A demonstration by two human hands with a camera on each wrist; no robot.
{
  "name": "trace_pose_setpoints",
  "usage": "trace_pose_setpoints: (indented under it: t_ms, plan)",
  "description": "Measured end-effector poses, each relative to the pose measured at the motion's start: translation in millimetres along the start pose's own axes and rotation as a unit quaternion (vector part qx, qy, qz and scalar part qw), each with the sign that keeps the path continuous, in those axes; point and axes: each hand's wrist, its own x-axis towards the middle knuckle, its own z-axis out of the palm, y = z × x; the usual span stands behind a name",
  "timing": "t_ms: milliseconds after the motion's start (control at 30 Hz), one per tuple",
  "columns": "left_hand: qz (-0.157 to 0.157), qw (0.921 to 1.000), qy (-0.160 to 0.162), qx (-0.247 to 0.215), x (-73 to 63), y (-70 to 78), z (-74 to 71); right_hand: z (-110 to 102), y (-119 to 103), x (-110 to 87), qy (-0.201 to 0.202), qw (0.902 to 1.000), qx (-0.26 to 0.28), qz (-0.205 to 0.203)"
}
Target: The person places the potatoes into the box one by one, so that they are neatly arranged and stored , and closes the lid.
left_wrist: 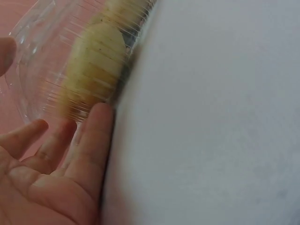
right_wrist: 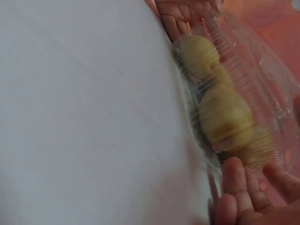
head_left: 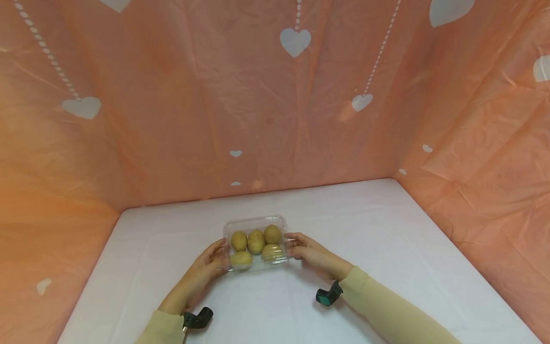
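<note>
A clear plastic container (head_left: pixel 258 265) with ribbed sides sits on the white table, holding several yellow-brown potatoes (head_left: pixel 256 241). At its left end, my left hand (head_left: pixel 207 263) holds it, with the fingertips against the ribbed wall in the left wrist view and the thumb higher up. My right hand (head_left: pixel 313 253) holds the opposite end, its fingers (right_wrist: pixel 234 180) touching the wall low down. A potato (left_wrist: pixel 96 61) shows through the plastic close to the left fingertips. Part of each hand is hidden by the container or the frame edge.
The white-covered table (head_left: pixel 365 224) extends around the container. Orange-pink curtains (head_left: pixel 266 119) with white hearts enclose the back and both sides. Dark wrist devices (head_left: pixel 198 318) sit at both sleeve cuffs.
</note>
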Motion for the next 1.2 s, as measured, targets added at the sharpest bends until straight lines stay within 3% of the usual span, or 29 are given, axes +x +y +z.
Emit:
trace_pose_setpoints:
  t_ms: [200, 367, 1200]
  plan:
    - [-0.003, 0.9999, -0.011, 0.012, 0.8, -3.7, 0.3, 7, 9, 2.7, 0.005, 0.998, 0.061, 0.018]
    - [0.0, 0.9997, -0.015, 0.018, 0.4, -6.7, -1.4, 11, 11, 3.1, -0.006, 0.9961, 0.088, 0.006]
    - [0.01, 0.9993, -0.012, 0.034, 2.7, -10.8, -0.4, 9, 16, 0.7, -0.015, 0.9958, 0.089, 0.014]
